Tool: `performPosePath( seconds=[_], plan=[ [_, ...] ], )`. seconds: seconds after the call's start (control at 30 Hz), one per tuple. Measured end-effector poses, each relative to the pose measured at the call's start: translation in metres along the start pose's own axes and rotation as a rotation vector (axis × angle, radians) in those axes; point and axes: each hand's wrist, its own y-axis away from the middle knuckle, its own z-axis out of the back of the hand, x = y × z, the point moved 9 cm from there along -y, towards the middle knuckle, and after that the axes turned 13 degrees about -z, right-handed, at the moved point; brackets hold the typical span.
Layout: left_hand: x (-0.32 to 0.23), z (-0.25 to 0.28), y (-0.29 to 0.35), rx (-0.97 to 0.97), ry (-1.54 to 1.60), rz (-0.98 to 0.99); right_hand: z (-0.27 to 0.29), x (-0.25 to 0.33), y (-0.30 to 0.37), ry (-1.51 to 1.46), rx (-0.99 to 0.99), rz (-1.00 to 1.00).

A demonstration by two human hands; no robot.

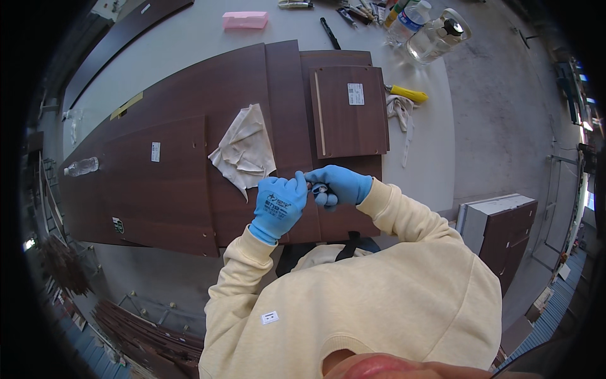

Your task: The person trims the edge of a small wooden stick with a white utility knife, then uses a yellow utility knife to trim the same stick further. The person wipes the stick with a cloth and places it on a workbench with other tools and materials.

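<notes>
Both of my hands wear blue gloves and meet in front of my chest, above the near part of the brown panels. My left hand [278, 206] is closed, its fingertips pinched together and touching the fingers of my right. Curled fingers close my right hand [341, 185] around a small light-coloured piece [320, 188], too small and too covered to name. A crumpled off-white cloth [245, 150] lies just beyond my left hand on the large brown panel [167, 183]. Further off to the right, a smaller brown panel [350, 126] with a white label rests on the others.
A yellow-handled tool [407, 94] and a white rag [399, 110] lie right of the small panel. Beyond are a black pen [329, 33], a pink box [245, 20], a water bottle [409, 23] and a clear jug [435, 39]. An empty plastic bottle [82, 167] lies left.
</notes>
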Motion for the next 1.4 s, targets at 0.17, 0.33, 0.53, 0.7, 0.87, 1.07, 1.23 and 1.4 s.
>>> performPosePath(
  seconds=[0.17, 0.33, 0.53, 0.7, 0.87, 1.07, 1.23, 1.4],
  plan=[
    [0.009, -0.018, -0.008, 0.037, 0.048, 0.009, 0.012, 0.004, 0.0, -0.123, 0.039, -0.089],
    [0.058, 0.009, -0.014, -0.309, 0.13, 0.295, 0.044, 0.096, 0.051, 0.205, -0.418, 0.306],
    [0.081, -0.067, 0.075, -0.331, -0.139, 0.595, 0.148, 0.235, 0.103, -0.039, -0.726, 0.88],
    [0.079, -0.07, 0.072, -0.324, -0.176, 0.565, 0.228, 0.302, 0.13, 0.344, -0.978, 1.044],
    [0.078, -0.073, 0.077, -0.34, -0.18, 0.568, 0.239, 0.207, 0.237, 0.542, -1.448, 0.996],
    [0.079, -0.075, 0.074, -0.325, -0.176, 0.578, 0.249, 0.068, 0.235, 0.765, -1.934, 0.487],
    [0.078, -0.075, 0.075, -0.323, -0.196, 0.569, 0.229, 0.064, 0.22, 0.933, -2.017, 0.565],
    [0.076, -0.074, 0.075, -0.328, -0.211, 0.549, 0.232, 0.057, 0.222, 0.889, -2.065, 0.314]
  ],
)
